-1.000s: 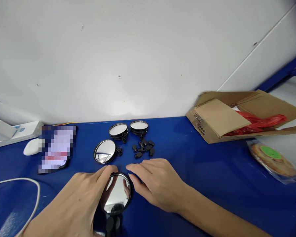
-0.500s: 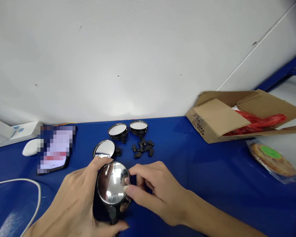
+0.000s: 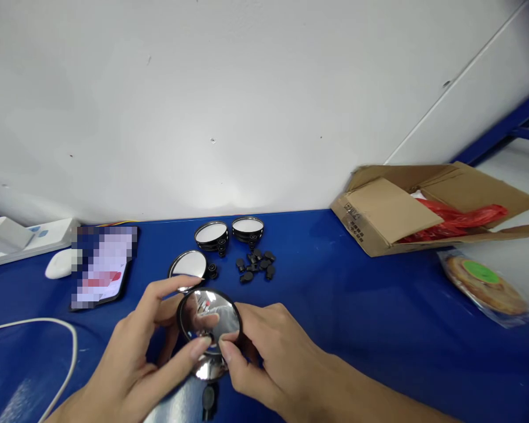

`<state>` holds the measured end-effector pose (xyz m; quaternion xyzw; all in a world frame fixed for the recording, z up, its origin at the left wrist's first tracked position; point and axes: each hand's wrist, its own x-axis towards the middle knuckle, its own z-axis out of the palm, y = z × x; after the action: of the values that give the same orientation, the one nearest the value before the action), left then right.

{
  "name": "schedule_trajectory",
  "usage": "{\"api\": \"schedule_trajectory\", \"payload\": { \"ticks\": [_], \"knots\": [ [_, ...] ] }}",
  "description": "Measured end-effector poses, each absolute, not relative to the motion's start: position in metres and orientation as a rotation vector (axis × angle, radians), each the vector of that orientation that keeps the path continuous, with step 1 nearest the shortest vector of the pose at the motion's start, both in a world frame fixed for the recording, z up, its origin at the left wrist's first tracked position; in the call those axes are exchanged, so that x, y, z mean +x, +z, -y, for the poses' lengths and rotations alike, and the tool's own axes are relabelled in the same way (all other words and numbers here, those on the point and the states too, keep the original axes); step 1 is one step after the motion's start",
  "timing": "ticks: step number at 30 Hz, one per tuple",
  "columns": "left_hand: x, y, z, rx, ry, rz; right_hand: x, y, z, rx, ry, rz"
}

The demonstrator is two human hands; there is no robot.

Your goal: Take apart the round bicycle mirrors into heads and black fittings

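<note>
A round mirror with a black rim (image 3: 216,314) is between my two hands, its reflective face tilted up toward me. My left hand (image 3: 147,346) has its thumb pressed on the lower left of the glass and its index finger stretched over the top edge. My right hand (image 3: 264,346) pinches the lower right rim, thumb on the face and fingers behind. Below it a shiny curved surface (image 3: 209,369) shows in part, with a black mount (image 3: 208,399) under that; whether they join is unclear. Just beyond my left fingertips lies another round mirror (image 3: 189,264).
Two more mirrors (image 3: 210,233) (image 3: 247,226) stand near the wall. Several small black mounts (image 3: 256,265) lie in a group. At left are a phone (image 3: 103,264), a white mouse-shaped object (image 3: 59,264) and a white cable (image 3: 74,352). At right are a cardboard box (image 3: 392,205) and a wrapped round pastry (image 3: 489,285).
My left thumb has moved from below the mirror up onto its face. The mirror has shifted slightly right, and the shiny surface and black mount beneath it show more plainly.
</note>
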<state>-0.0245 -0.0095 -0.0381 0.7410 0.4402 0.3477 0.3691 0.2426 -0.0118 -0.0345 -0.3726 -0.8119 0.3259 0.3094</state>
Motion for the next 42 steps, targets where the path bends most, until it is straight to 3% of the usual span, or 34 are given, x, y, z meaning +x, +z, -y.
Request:
{"api": "schedule_trajectory", "payload": {
  "ticks": [13, 18, 22, 30, 34, 37, 42],
  "knots": [
    [-0.004, -0.028, 0.001, 1.201, 0.849, -1.077, 0.24, -0.058, 0.008, -0.963, 0.157, 2.277],
    [0.002, -0.018, 0.005, 1.034, 0.756, -1.174, 0.236, -0.059, 0.007, -0.887, 0.07, 2.261],
    [0.0, -0.013, 0.01, 1.041, 0.746, -1.118, 0.246, -0.05, 0.003, -0.809, 0.3, 2.358],
    [-0.028, -0.025, 0.0, 1.037, 0.446, -0.839, 0.268, -0.015, -0.008, -0.537, 1.262, 2.376],
    [-0.031, -0.031, -0.001, 1.04, 0.439, -0.784, 0.267, -0.005, -0.006, -0.547, 1.464, 2.236],
    [-0.026, -0.029, -0.002, 1.021, 0.524, -0.87, 0.265, -0.008, -0.004, -0.697, 1.281, 2.137],
    [-0.013, -0.016, -0.009, 1.064, 0.623, -1.101, 0.263, -0.027, -0.008, -1.171, 0.611, 2.01]
  ]
}}
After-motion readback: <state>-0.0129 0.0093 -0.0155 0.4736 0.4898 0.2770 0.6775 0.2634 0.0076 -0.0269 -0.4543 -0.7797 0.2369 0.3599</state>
